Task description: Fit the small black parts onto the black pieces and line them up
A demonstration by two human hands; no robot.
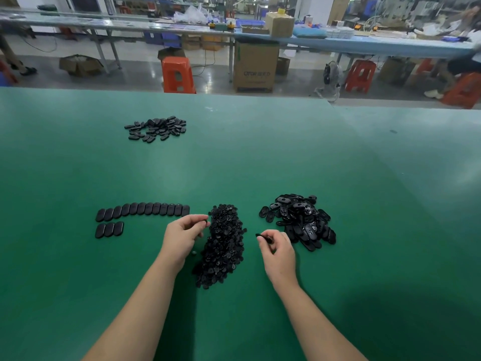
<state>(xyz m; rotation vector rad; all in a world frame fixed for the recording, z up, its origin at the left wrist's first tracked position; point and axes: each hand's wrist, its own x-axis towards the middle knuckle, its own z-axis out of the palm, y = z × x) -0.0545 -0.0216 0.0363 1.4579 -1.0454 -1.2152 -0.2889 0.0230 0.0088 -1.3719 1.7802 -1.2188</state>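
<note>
- You've got 1 long row [142,210] of finished ovals lined up on the left of the table [260,152]. I count roughly 12 in it, side by side and touching.
- Just below that, a 2nd row [109,229] is started with 3 ovals at its left end. So about 15 are done and lined up, and the 2nd row has loads of room left.
- Your left hand [182,237] sits right at the left edge of the small-parts pile [223,243], fingers curled and pinching what looks like 1 small part [205,222] at the tips. It's tiny and dark, so I can't say more than that.
- Your right hand [278,252] is between the 2 near piles, fingers curled round 1 black piece [263,237], held just off the table near the left edge of the pieces pile [299,221].
- My guess is you're mid-cycle: 1 part in each hand, not yet pressed together, and then it goes in as number 4 of the 2nd row.
- What's left looks like a lot. Both near piles are still heaped, the small-parts one especially, so I'd call this early days.
- There's another heap [156,128] of black ovals further back on the left, well apart from everything. I can't tell whether those are finished ones or more stock, so I'm not counting them either way.
</note>
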